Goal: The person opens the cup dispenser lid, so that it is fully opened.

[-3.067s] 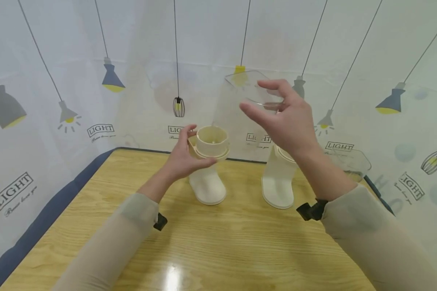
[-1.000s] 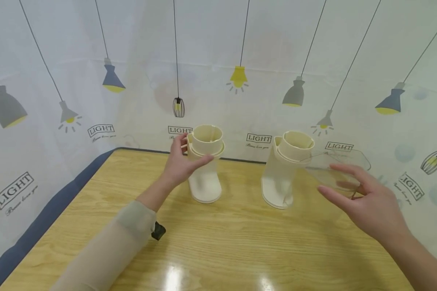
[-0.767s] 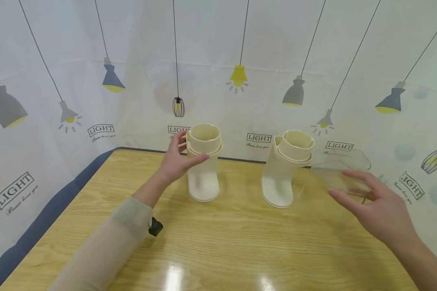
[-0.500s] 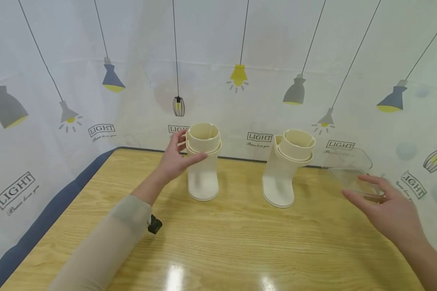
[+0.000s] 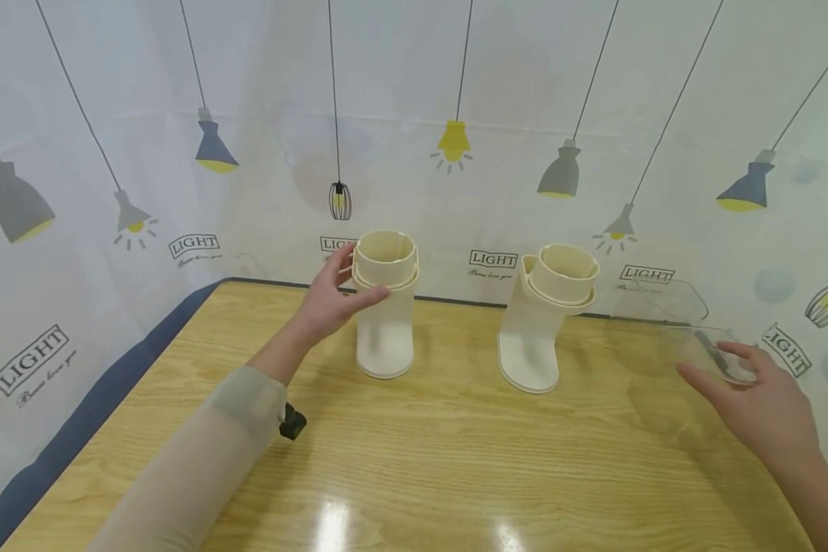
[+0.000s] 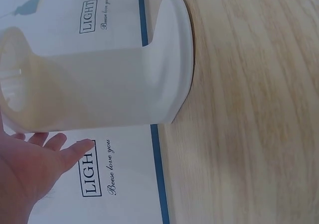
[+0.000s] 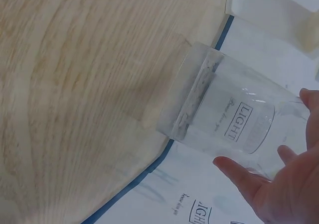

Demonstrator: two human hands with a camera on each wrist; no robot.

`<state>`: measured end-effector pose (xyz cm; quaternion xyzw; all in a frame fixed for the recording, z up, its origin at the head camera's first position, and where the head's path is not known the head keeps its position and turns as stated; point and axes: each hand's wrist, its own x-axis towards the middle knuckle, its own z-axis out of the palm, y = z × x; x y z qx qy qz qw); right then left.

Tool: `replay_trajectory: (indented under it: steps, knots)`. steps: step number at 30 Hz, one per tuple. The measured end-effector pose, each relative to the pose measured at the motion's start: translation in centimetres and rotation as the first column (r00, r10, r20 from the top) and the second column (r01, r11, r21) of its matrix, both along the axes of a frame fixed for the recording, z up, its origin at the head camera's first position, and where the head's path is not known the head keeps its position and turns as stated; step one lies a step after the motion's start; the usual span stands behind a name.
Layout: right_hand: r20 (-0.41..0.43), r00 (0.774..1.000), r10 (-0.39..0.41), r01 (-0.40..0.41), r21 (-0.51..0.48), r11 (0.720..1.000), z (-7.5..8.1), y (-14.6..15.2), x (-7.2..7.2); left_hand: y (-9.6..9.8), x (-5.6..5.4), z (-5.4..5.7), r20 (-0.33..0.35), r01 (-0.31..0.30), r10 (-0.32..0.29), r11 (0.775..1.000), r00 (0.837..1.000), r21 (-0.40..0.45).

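A cream plastic stand (image 5: 385, 341) with a round collar on top and a rounded foot stands upright on the table, left of centre. My left hand (image 5: 323, 305) holds its upper part, thumb across the front and fingers at the side and back. In the left wrist view the stand (image 6: 99, 87) appears sideways, its foot on the wood. At the right, my right hand (image 5: 766, 402) grips a clear container (image 5: 707, 349) between thumb and fingers. In the right wrist view this clear container (image 7: 234, 114) has its thick-banded end close to the tabletop.
A matching cream stand (image 5: 530, 349) stands right of centre, between the hands. Behind the held container shows the outline of another clear container (image 5: 679, 295) at the back right. The wooden table (image 5: 414, 460) ends at a printed curtain (image 5: 400, 169).
My right hand has carried the clear container from above the left stand down and far to the right. My left hand and its stand have shifted slightly left.
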<state>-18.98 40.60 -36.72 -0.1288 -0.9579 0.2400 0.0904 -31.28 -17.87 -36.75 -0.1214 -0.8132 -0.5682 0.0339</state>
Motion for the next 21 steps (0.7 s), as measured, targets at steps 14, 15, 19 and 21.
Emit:
replay_trajectory:
  steps: [14, 15, 19, 21]
  knots:
    - [-0.005, 1.0, -0.003, 0.003, -0.082, 0.997, -1.3, 0.9, -0.9, -0.2, -0.2, 0.0, -0.021, 0.026, -0.026, 1.0, 0.999, 0.002]
    - [-0.009, 1.0, 0.001, -0.001, -0.083, 0.997, -1.3, 0.9, -1.0, -0.2, -0.2, 0.0, -0.024, 0.03, -0.029, 1.0, 0.999, 0.003]
    - [-0.021, 1.0, 0.012, -0.013, -0.082, 0.997, -1.5, 1.0, -1.1, -0.3, -0.3, 0.1, -0.027, 0.035, -0.035, 0.999, 0.999, 0.004]
    - [-0.022, 1.0, 0.014, -0.015, -0.083, 0.996, -1.5, 1.0, -1.1, -0.3, -0.3, 0.1, -0.024, 0.036, -0.036, 0.999, 0.999, 0.0]
